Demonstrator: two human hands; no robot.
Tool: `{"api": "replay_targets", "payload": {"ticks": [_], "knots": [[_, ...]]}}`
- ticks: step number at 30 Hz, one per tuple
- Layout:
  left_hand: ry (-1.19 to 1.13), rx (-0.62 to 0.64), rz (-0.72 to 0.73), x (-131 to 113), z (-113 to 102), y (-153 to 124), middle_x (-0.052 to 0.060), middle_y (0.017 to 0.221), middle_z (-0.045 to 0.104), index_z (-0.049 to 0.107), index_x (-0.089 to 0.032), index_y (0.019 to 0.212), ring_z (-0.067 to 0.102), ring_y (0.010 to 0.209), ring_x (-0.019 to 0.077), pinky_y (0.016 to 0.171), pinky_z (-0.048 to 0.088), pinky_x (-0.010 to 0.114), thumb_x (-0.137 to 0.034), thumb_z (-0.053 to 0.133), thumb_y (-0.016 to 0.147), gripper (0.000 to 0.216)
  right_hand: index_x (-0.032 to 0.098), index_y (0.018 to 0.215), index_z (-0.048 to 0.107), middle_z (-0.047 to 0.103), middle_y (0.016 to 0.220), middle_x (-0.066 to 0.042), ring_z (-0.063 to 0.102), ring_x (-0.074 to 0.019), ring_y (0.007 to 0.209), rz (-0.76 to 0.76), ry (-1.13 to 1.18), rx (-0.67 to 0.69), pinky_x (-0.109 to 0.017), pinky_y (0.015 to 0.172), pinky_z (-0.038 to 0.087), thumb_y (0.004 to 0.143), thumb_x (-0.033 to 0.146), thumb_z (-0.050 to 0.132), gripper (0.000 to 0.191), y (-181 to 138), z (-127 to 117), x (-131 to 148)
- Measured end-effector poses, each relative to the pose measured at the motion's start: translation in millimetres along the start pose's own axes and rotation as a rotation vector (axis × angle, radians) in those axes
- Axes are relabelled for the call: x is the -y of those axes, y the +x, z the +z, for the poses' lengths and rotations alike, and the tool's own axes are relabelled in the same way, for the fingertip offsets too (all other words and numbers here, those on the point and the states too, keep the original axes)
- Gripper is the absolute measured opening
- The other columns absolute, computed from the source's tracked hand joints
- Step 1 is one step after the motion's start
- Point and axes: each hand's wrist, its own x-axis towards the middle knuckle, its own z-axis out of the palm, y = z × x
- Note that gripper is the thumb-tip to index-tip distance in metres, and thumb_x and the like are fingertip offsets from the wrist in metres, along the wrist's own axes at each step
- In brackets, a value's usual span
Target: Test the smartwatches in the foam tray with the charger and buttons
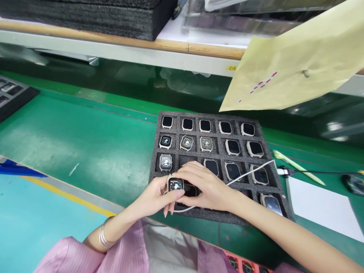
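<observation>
First, note a lit smartwatch (175,185) clasped between left hand (159,194) and right hand (209,185), at eight o'clock over the foam tray (156,151); next, a pen (301,169) toward three o'clock.

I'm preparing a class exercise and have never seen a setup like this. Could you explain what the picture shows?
There is no robot here: these are a person's bare hands, seen by a camera worn on the head, looking forward and down. It is the only view. On the green work surface lies a dark foam tray whose compartments hold smartwatches, some with lit screens. The left hand holds a lit smartwatch; the fingers of the right hand are at its edge. A white cable crosses the tray. To the right lie a pale green pen and a white sheet.
</observation>
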Motion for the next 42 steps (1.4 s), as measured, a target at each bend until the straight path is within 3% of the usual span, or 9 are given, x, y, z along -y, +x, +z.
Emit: {"api": "replay_targets", "payload": {"ticks": [21, 32, 42], "knots": [[0.045, 0.027, -0.005, 5, -3, 0, -0.005, 0.048, 0.058, 0.054, -0.014, 0.090, 0.048, 0.033, 0.0071, 0.034, 0.037, 0.015, -0.044, 0.064, 0.086, 0.032, 0.014, 0.116, 0.059, 0.069, 0.098, -0.010, 0.062, -0.0215, 0.090, -0.014, -0.012, 0.003, -0.039, 0.086, 0.050, 0.085, 0.030, 0.073, 0.038, -1, 0, 0], [0.103, 0.023, -0.022, 2, 2, -2, -0.006, 0.048, 0.052, 0.053, -0.014, 0.089, 0.046, 0.035, 0.0071, 0.035, 0.036, 0.015, -0.041, 0.064, 0.085, 0.030, 0.011, 0.115, 0.056, 0.070, 0.094, -0.013, 0.064, -0.0240, 0.084, -0.089, -0.174, -0.010, -0.046, 0.086, 0.051, 0.089, 0.030, 0.066, 0.034, -6, 3, 5], [0.150, 0.055, -0.038, 4, 1, -3, -0.007, 0.047, 0.051, 0.051, -0.016, 0.087, 0.046, 0.035, 0.0069, 0.035, 0.037, 0.015, -0.038, 0.062, 0.086, 0.025, 0.010, 0.115, 0.054, 0.071, 0.092, -0.013, 0.066, -0.0230, 0.083, -0.107, -0.249, -0.032, -0.045, 0.087, 0.052, 0.090, 0.030, 0.062, 0.033, -9, 4, 9]]}}
